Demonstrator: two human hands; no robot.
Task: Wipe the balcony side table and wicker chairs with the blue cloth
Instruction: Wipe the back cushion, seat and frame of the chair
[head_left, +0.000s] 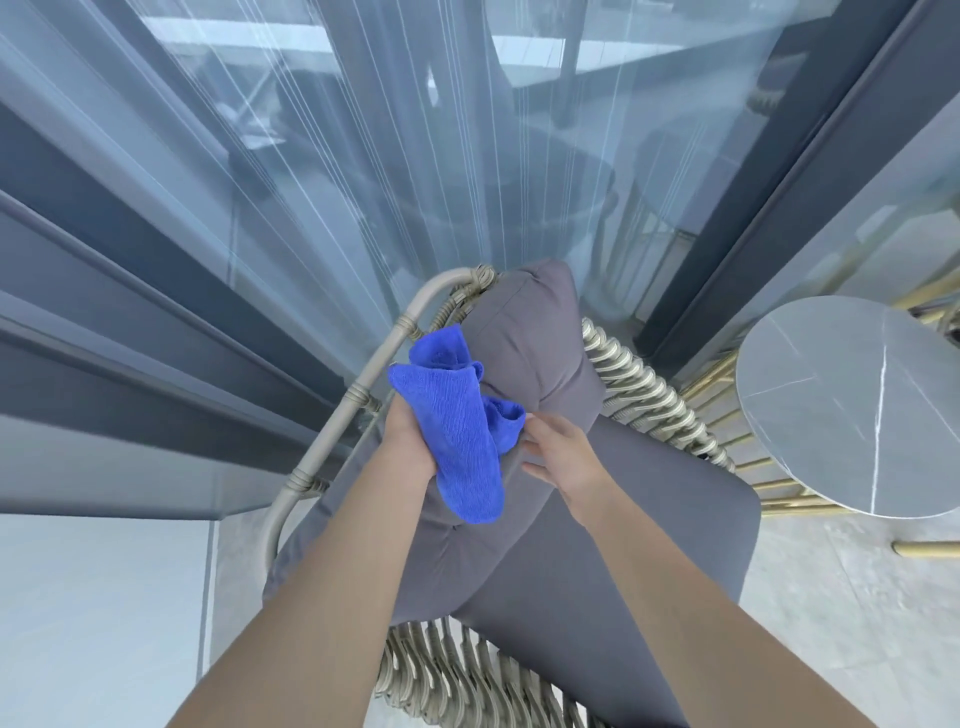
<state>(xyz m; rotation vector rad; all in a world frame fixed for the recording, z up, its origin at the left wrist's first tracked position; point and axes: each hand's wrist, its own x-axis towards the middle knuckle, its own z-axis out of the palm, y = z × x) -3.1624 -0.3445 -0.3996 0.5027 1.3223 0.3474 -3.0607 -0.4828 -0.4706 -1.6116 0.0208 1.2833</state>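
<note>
Left hand (408, 441) grips bunched bright-blue microfibre cloth (462, 431) against grey back cushion (524, 353) of beige wicker chair (644, 395). Right hand (563, 457), fingers curled (grip unclear), touches cushion. Round grey marble table (852, 405) right.

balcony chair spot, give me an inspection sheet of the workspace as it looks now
surface: grey tiled floor, bare where it shows
job's things: blue cloth bunched in the left hand; wicker chair with a grey back cushion and a grey seat cushion; round grey marble side table on gold legs, to the right of the chair, top bare
clutter: nothing seen
hands: left hand grips the cloth over the chair's left rail; right hand is by the back cushion, fingers at the cloth's edge, grip unclear
cables: nothing seen
surroundings: glass door with a sheer curtain behind the chair; dark door frame at right
</note>
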